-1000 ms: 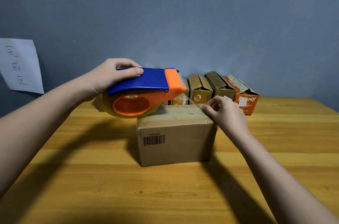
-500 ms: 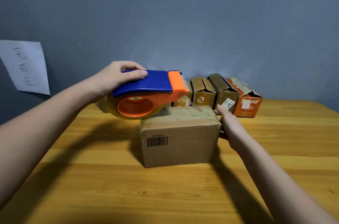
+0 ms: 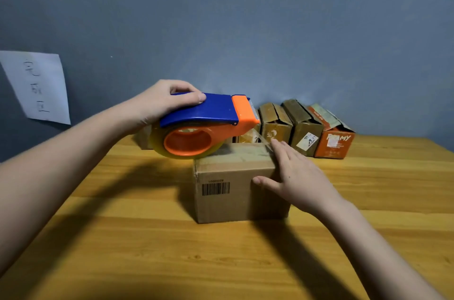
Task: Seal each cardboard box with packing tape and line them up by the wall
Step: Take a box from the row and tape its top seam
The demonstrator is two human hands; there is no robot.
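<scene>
Cardboard is what the right hand (image 3: 298, 177) steadies: its flat fingers lie across the far right corner of the box (image 3: 235, 186), the thumb on the front face, pressing rather than gripping. That box sits mid-table (image 3: 122, 238), well apart from the row of boxes (image 3: 302, 128) by the wall. The left hand (image 3: 162, 103) is wrapped round the blue tape dispenser (image 3: 204, 125), held just above the lid. A clear strip (image 3: 261, 139) seems to run from its orange nose to the fingertips (hard to be sure). Best to keep that end pinned, lower the dispenser onto the seam, and pull straight back along it.
</scene>
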